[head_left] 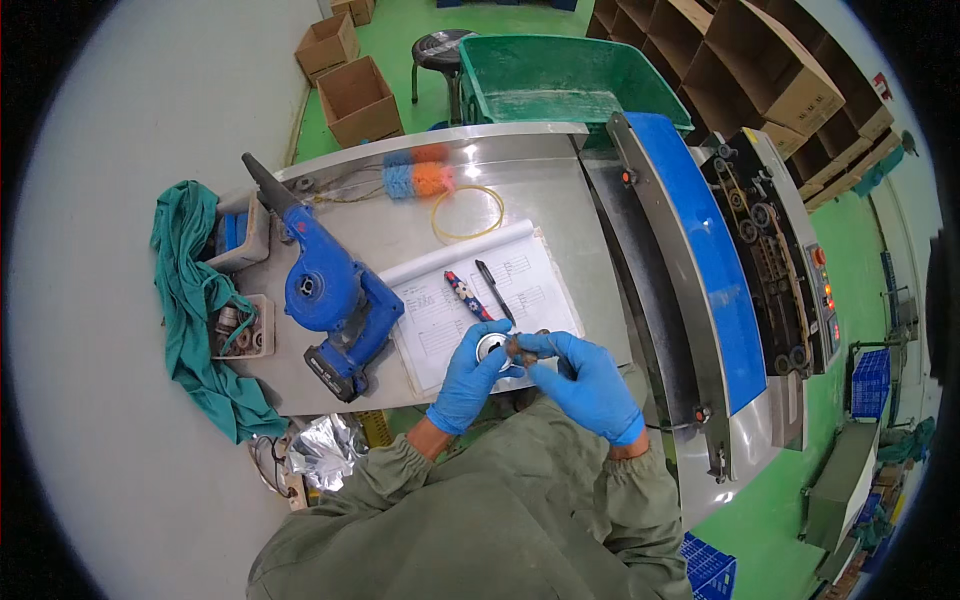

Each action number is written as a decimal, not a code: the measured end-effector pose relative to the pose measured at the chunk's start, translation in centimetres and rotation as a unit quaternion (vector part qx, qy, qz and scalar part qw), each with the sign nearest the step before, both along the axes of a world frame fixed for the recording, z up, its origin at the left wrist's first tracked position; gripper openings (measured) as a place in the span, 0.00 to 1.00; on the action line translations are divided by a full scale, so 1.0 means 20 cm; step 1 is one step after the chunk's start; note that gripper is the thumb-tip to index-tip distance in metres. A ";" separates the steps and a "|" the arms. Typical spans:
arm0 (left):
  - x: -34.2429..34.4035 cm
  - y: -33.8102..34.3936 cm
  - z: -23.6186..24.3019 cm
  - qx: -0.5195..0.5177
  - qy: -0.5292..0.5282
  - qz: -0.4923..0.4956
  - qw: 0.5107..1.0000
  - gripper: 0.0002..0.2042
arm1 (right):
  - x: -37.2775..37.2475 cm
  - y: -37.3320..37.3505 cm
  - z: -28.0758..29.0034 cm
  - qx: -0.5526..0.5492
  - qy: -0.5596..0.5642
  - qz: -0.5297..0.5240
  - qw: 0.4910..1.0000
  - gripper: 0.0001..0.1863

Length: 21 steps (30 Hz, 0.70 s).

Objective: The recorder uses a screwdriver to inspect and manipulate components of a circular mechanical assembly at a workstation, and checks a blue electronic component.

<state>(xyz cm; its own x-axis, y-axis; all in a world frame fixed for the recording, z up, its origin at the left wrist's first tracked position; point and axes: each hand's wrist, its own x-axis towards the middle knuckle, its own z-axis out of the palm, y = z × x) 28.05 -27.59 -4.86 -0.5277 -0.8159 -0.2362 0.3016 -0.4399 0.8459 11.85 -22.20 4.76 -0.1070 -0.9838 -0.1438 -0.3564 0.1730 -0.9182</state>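
Both my hands wear blue gloves and meet above the near edge of the metal table. My left hand [466, 382] is closed round a small round part with a pale metal rim [489, 346] and a dark centre. The fingers of my right hand [592, 388] pinch a small brownish piece [516, 352] right beside that part. Its exact kind is too small to make out, and something dark shows between those fingers. Just beyond my hands lie papers [432, 318], with a black pen [494, 288] and a dark flower-patterned cutter-like tool [466, 296] on them.
A blue cordless blower [322, 278] stands at left, near a parts bin [262, 325] and green cloth [190, 285]. Farther back lie a blue-orange duster [415, 181] and yellow loop [436, 222]. A blue-covered conveyor machine [705, 260] borders the right; a green tub [570, 75] stands behind.
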 end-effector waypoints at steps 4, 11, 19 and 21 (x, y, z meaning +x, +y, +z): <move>0.01 -0.02 0.03 0.139 0.147 -0.019 0.979 0.19 | 0.01 0.00 0.03 -0.078 0.098 0.043 0.991 0.14; 0.02 -0.02 0.20 -0.331 -0.163 -0.079 0.926 0.15 | -0.04 -0.02 0.02 -0.178 0.279 0.121 0.936 0.18; -0.01 -0.05 0.22 -0.080 -0.034 -0.167 0.982 0.19 | -0.05 -0.06 0.09 -0.171 0.303 0.125 0.929 0.17; -0.01 -0.05 0.20 -0.071 -0.015 -0.170 0.983 0.18 | -0.06 -0.06 0.10 -0.167 0.299 0.128 0.931 0.17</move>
<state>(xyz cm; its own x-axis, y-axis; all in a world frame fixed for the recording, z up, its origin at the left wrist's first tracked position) 27.77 -28.61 -0.76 -0.7702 -0.6192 -0.1527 0.1315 -0.3885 0.9120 10.73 -23.42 6.69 0.1740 -0.9674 0.1841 -0.8116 -0.2467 -0.5296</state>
